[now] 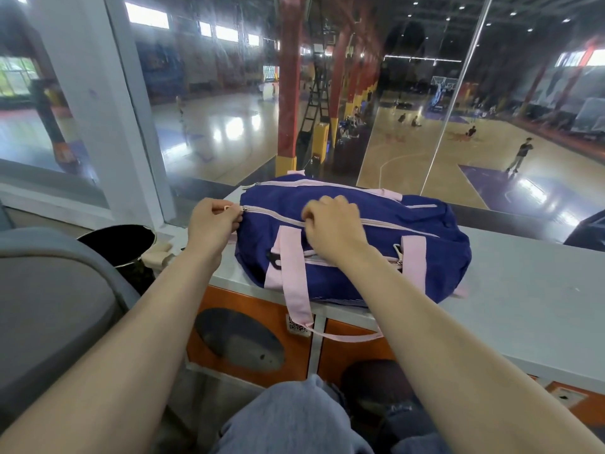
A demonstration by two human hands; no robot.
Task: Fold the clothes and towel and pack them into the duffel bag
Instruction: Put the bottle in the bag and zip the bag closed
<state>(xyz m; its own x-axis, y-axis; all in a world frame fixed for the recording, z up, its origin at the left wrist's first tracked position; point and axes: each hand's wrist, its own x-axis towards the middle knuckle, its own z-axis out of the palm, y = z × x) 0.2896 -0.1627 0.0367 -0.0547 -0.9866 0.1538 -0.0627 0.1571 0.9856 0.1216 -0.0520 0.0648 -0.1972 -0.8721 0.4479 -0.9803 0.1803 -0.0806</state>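
Note:
A navy duffel bag (409, 237) with pink straps and pink zipper tape lies on a grey counter top (530, 290). Its main zipper runs closed along the top. At the bag's left end my left hand (211, 224) pinches the zipper pull (233, 208). My right hand (334, 224) rests on the middle of the bag with curled fingers gripping the fabric near the zipper line. One pink handle (296, 290) hangs over the counter's front edge. No clothes or towel are visible.
A black-lined bin (118, 240) stands to the left, below the counter. A grey chair back (49, 290) fills the lower left. Orange cabinet fronts (347, 352) sit under the counter. A glass wall behind the bag overlooks a basketball court.

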